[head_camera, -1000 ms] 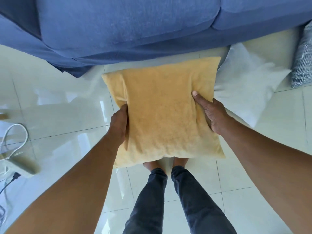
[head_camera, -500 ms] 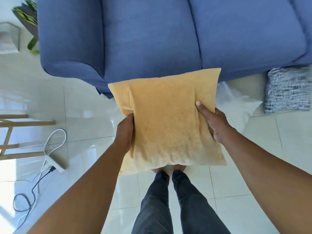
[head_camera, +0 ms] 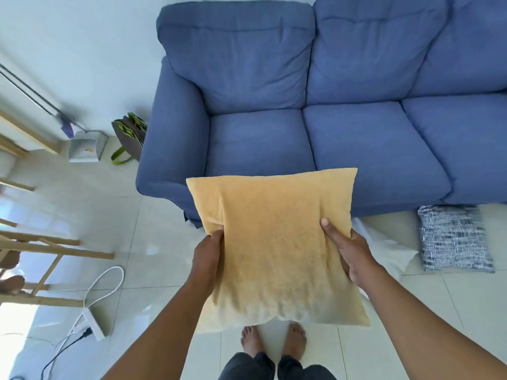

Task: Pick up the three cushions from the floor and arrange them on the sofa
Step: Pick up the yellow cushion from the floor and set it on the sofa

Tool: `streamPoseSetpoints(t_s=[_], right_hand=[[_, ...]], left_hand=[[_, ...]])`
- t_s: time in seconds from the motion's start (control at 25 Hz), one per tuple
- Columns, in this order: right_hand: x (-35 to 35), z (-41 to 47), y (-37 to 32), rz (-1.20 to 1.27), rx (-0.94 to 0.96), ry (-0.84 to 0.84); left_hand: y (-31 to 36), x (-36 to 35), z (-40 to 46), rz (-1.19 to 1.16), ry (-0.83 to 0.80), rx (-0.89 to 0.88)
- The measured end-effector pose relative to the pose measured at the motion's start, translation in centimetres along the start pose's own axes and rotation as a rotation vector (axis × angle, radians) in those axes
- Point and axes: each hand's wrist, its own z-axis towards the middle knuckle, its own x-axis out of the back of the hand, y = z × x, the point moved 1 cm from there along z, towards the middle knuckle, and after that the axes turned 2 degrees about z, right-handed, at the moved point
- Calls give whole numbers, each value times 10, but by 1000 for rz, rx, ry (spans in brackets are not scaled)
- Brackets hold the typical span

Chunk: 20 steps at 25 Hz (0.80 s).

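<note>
I hold a yellow cushion [head_camera: 277, 248] flat in the air in front of the blue sofa [head_camera: 315, 111]. My left hand [head_camera: 207, 256] grips its left edge and my right hand [head_camera: 351, 252] grips its right edge, thumb on top. A white cushion [head_camera: 386, 248] lies on the floor to the right, mostly hidden behind the yellow one. Further right, a black-and-white patterned cushion [head_camera: 454, 238] lies on the tiles against the sofa's base. The sofa seats carry no cushions.
A wooden frame [head_camera: 41, 248] stands at the left. A white power strip [head_camera: 93, 323] with cables lies on the tiles beside it. A green-and-brown bag [head_camera: 130, 139] and a small white box [head_camera: 83, 146] sit by the sofa's left arm. My bare feet [head_camera: 274, 341] stand below the cushion.
My view has tilted up: the whole sofa with its backrest is now in sight. The yellow cushion stays gripped in both hands and sits higher off the floor.
</note>
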Motion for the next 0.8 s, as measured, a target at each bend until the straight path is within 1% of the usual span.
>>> streamPoseSetpoints(t_s=[0.2, 0.36, 0.64, 0.8], right_hand=[[-2, 3, -46, 43, 89, -34], [-12, 22, -84, 52, 122, -44], [-60, 91, -155, 104, 164, -49], [-94, 124, -192, 107, 146, -38]], left_hand=[[43, -6, -14, -77, 4, -85], [87, -8, -3, -105, -2, -130], [184, -7, 67, -116, -26, -119], [234, 3, 100, -107, -39, -111]])
